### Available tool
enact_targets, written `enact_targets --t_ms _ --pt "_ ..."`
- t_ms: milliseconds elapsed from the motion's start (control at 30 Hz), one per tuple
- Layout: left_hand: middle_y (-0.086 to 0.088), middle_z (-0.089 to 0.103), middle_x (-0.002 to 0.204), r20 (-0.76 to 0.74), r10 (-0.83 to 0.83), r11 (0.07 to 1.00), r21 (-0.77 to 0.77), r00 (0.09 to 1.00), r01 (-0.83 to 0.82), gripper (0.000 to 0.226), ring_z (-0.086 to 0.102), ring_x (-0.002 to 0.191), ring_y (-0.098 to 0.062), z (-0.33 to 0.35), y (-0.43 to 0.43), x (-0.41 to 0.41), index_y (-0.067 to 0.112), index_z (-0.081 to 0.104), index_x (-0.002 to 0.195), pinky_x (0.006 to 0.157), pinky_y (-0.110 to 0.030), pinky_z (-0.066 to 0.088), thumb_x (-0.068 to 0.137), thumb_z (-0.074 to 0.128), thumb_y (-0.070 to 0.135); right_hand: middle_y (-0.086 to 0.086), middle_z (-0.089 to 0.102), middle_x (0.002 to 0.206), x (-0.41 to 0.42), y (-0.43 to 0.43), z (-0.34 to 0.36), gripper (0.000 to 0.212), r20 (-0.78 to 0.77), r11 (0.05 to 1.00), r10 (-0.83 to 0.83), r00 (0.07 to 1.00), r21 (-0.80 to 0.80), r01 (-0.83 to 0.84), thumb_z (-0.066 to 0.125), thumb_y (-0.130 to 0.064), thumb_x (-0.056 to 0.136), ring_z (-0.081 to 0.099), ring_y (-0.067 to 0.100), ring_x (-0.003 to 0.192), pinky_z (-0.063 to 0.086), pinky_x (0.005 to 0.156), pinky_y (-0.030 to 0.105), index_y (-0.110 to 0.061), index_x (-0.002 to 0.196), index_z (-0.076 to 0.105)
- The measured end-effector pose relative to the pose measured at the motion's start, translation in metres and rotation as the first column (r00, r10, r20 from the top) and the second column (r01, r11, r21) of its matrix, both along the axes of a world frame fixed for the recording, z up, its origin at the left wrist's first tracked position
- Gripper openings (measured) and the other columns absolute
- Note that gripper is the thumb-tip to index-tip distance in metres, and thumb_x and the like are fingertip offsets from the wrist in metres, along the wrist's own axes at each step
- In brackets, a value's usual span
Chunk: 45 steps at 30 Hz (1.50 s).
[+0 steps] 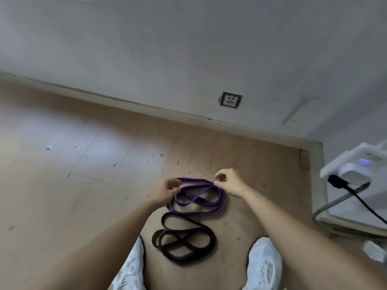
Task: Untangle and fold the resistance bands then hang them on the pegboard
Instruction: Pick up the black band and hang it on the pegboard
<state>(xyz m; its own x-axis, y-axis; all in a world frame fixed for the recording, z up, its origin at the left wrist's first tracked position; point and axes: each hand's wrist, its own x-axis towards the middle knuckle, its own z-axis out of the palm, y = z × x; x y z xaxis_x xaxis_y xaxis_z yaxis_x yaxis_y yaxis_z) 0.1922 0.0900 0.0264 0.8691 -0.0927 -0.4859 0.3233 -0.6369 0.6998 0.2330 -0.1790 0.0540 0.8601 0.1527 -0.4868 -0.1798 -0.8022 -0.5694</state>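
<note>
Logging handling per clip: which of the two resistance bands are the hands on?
The purple band, farther from the shoes: the left hand and right hand both pinch its far loop. The black band lies untouched.

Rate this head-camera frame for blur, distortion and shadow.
Head view: soft throughout, yet the purple band and black band read clearly; the wide-angle lens stretches the forearms toward the bottom corners; the person's shadow darkens the floor around the bands; the white device at the right edge is smeared.
</note>
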Motion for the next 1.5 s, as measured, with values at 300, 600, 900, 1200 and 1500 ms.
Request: enact_targets --t_ms 300,600,900,1200,1500 --pt "-0.001 0.047 0.145 0.133 -0.259 0.954 0.193 0.957 0.231 0.048 0.054 0.124 -0.025 -0.078 0.006 -0.038 0.02 0.064 0.133 0.104 -0.04 0.048 0.085 0.069 0.02 0.0 0.067 0.09 -0.048 -0.013 -0.1 0.03 -0.09 0.942 -0.334 0.938 -0.069 0.328 0.079 -0.025 0.084 0.065 0.025 0.092 0.043 0.074 0.029 -0.015 0.108 0.064" --pt "-0.002 0.048 0.134 0.036 -0.191 0.956 0.234 0.981 0.177 0.07 0.051 0.122 -0.02 -0.088 0.034 -0.104 0.021 0.048 0.14 0.101 -0.037 0.046 0.079 0.071 0.049 -0.011 0.055 0.075 -0.155 -0.001 -0.125 0.039 -0.201 0.99 -0.14 0.97 -0.055 0.132 0.087 -0.039 0.072 0.058 0.016 0.075 0.043 0.067 0.029 -0.02 0.096 0.063" --pt "-0.001 0.054 0.123 -0.161 -0.202 0.945 0.228 0.966 0.236 0.024 0.066 0.095 -0.025 -0.096 0.036 -0.12 0.019 0.068 0.112 0.089 -0.036 0.052 0.088 0.073 0.018 0.007 0.071 0.092 -0.176 0.025 -0.133 0.035 -0.305 0.916 -0.399 0.865 -0.102 0.387 0.085 -0.02 0.071 0.066 0.027 0.089 0.05 0.075 0.033 -0.012 0.098 0.063" --pt "0.01 0.066 0.109 -0.149 -0.229 0.936 0.24 0.962 0.26 0.027 0.061 0.088 -0.01 -0.065 0.026 -0.092 0.03 0.068 0.109 0.077 -0.027 0.049 0.082 0.071 0.03 0.009 0.065 0.079 -0.163 0.029 -0.112 0.033 -0.426 0.805 -0.488 0.762 0.119 0.582 0.079 0.004 0.067 0.059 0.024 0.072 0.048 0.067 0.031 -0.015 0.08 0.056" --pt "0.011 0.062 0.119 -0.148 -0.495 0.867 -0.028 0.856 0.497 0.051 0.056 0.109 -0.007 0.022 -0.014 -0.041 0.031 0.064 0.125 0.097 -0.027 0.046 0.078 0.084 0.032 0.013 0.065 0.084 -0.105 0.03 -0.004 0.034 -0.322 0.9 -0.045 0.946 0.397 0.178 0.083 0.01 0.068 0.062 0.018 0.079 0.055 0.071 0.025 -0.008 0.093 0.068"
